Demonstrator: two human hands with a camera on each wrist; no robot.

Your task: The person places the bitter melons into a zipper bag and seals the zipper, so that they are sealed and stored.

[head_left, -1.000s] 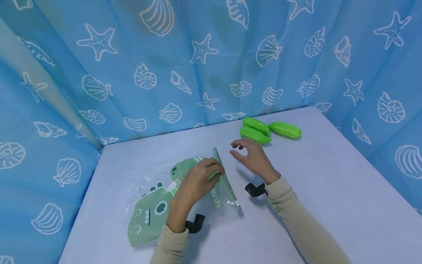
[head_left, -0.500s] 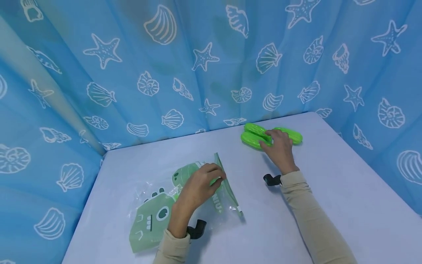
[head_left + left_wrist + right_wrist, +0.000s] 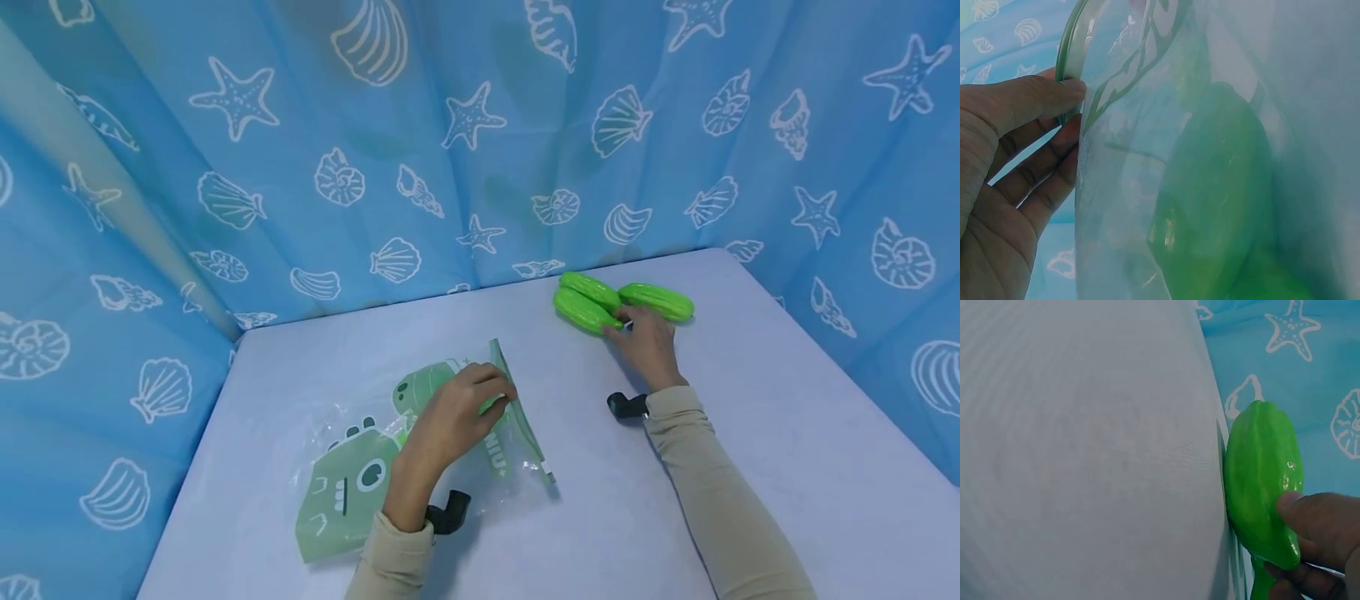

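In the head view a clear zip bag (image 3: 348, 492) printed with green cartoon monsters lies on the table. My left hand (image 3: 457, 417) pinches its green zip edge (image 3: 525, 429) between thumb and fingers. Through the plastic, the left wrist view shows a green object (image 3: 1216, 194) inside the bag. My right hand (image 3: 648, 346) is at a group of glossy, ridged green toy fruits, long like cucumbers. It pinches the tapered near end of the front toy fruit (image 3: 583, 312), thumb on top and fingers below, as the right wrist view shows of this toy fruit (image 3: 1263, 481).
Another toy fruit (image 3: 588, 288) lies right behind the held one, and a further toy fruit (image 3: 660, 302) is to its right. A blue shell-patterned curtain (image 3: 480, 167) rises behind the white-covered table (image 3: 750, 400) and along both its sides.
My right hand has moved from beside the bag's opening to the right and away from me, onto the toy fruits, and has taken hold of the front one. The left hand keeps its place.
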